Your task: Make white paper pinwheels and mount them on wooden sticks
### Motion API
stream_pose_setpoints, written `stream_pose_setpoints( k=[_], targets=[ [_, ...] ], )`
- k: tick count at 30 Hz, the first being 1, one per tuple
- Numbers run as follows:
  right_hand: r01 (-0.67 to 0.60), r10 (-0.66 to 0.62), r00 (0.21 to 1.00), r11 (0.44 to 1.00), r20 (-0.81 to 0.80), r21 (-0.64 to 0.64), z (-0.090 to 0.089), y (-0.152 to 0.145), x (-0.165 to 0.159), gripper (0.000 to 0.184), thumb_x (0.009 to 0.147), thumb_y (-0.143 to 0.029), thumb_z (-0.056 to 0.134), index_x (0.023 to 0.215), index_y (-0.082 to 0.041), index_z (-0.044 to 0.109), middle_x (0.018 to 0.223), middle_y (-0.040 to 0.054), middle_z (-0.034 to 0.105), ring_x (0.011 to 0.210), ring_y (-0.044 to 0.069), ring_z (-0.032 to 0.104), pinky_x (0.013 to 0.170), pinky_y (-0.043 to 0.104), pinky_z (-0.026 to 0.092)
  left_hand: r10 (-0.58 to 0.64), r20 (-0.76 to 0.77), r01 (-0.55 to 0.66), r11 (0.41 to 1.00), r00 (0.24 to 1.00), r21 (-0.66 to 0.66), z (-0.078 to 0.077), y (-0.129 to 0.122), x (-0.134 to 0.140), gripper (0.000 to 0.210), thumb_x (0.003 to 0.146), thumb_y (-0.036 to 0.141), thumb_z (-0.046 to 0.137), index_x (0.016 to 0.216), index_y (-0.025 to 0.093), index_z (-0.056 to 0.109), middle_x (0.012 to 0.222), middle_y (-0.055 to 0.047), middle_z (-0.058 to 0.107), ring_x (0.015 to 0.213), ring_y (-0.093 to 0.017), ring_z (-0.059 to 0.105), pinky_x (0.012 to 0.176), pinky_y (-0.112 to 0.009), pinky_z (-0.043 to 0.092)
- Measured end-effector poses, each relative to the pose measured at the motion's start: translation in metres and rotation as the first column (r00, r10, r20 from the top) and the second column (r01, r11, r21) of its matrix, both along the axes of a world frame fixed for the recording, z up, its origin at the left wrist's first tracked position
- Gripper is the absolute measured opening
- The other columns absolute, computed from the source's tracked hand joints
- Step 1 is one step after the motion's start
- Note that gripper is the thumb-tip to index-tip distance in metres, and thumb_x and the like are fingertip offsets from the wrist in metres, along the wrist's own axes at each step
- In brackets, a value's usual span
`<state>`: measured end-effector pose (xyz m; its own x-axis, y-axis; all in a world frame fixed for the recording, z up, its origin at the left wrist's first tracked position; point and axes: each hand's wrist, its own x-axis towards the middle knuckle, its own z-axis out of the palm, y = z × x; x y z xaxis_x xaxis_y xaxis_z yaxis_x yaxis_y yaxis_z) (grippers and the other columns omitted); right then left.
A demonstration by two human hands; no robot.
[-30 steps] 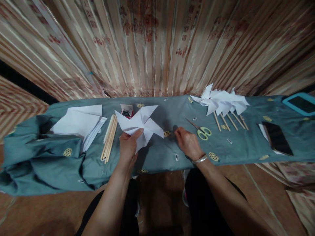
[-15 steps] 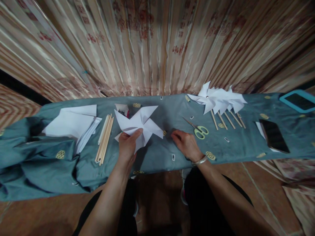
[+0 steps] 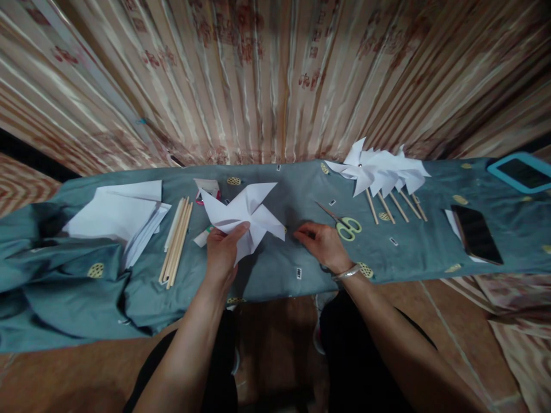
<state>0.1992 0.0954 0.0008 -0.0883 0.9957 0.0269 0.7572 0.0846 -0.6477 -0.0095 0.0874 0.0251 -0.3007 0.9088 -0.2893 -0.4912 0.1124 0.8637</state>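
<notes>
My left hand (image 3: pixel 221 252) grips a white paper pinwheel (image 3: pixel 245 213) by its lower edge, thumb on top, and holds it just above the teal cloth (image 3: pixel 279 183). My right hand (image 3: pixel 322 244), with a silver bangle at the wrist, rests on the cloth to the pinwheel's right. Its fingertips are pinched together against the fabric. Whether something small sits between them is too small to tell. Green-handled scissors (image 3: pixel 346 225) lie just right of that hand.
A bundle of wooden sticks (image 3: pixel 174 241) and a stack of white paper (image 3: pixel 116 215) lie to the left, a small box (image 3: pixel 206 188) behind the pinwheel. Finished pinwheels on sticks (image 3: pixel 379 175), a phone (image 3: pixel 476 234) and a blue-cased tablet (image 3: pixel 520 172) lie right. A striped curtain hangs behind.
The view has drifted a little. My left hand with the pinwheel has shifted slightly right, away from the sticks. My right hand stays pinched on the cloth.
</notes>
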Motion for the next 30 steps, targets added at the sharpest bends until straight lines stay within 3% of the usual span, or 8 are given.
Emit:
stream_pose_setpoints(
  k=[9, 16, 22, 30],
  targets=[
    [-0.101, 0.112, 0.984, 0.991, 0.138, -0.083, 0.013, -0.011, -0.004, 0.01, 0.087, -0.023, 0.062, 0.089, -0.02, 0.071, 0.081, 0.0024, 0.074, 0.076, 0.019, 0.069, 0.069, 0.027, 0.045, -0.026, -0.007, 0.026, 1.0, 1.0, 0.008, -0.006, 0.001, 0.005, 0.028, 0.05, 0.021, 0.084, 0.074, 0.013, 0.072, 0.072, -0.002, 0.072, 0.065, -0.015, 0.065, 0.066, -0.026, 0.05],
    [-0.26, 0.231, 0.919, 0.964, 0.321, 0.051, 0.011, -0.023, -0.005, 0.015, 0.091, -0.017, 0.052, 0.088, -0.016, 0.066, 0.089, 0.0085, 0.071, 0.087, 0.023, 0.065, 0.078, 0.031, 0.045, -0.031, -0.026, 0.031, 1.0, 0.999, 0.0, -0.01, 0.0, 0.009, 0.028, 0.051, 0.022, 0.083, 0.075, 0.014, 0.072, 0.072, -0.002, 0.073, 0.063, -0.015, 0.064, 0.065, -0.027, 0.049],
    [-0.308, 0.218, 0.864, 0.942, 0.453, 0.134, 0.009, -0.032, -0.004, 0.018, 0.093, -0.016, 0.047, 0.087, -0.016, 0.064, 0.085, 0.0084, 0.067, 0.083, 0.024, 0.061, 0.076, 0.032, 0.043, -0.027, -0.06, 0.029, 0.999, 0.998, 0.027, -0.011, 0.0, 0.011, 0.026, 0.051, 0.022, 0.081, 0.074, 0.014, 0.072, 0.071, -0.001, 0.073, 0.061, -0.014, 0.062, 0.062, -0.026, 0.047],
    [-0.368, 0.178, 0.775, 0.907, 0.607, 0.204, 0.006, -0.041, -0.007, 0.021, 0.093, -0.013, 0.041, 0.085, -0.016, 0.06, 0.077, 0.0076, 0.061, 0.078, 0.023, 0.054, 0.071, 0.032, 0.038, -0.006, -0.267, 0.029, 0.996, 0.964, 0.08, -0.014, -0.001, 0.012, 0.018, 0.055, 0.022, 0.078, 0.07, 0.014, 0.07, 0.069, 0.0, 0.071, 0.061, -0.014, 0.06, 0.062, -0.026, 0.046]
  ],
)
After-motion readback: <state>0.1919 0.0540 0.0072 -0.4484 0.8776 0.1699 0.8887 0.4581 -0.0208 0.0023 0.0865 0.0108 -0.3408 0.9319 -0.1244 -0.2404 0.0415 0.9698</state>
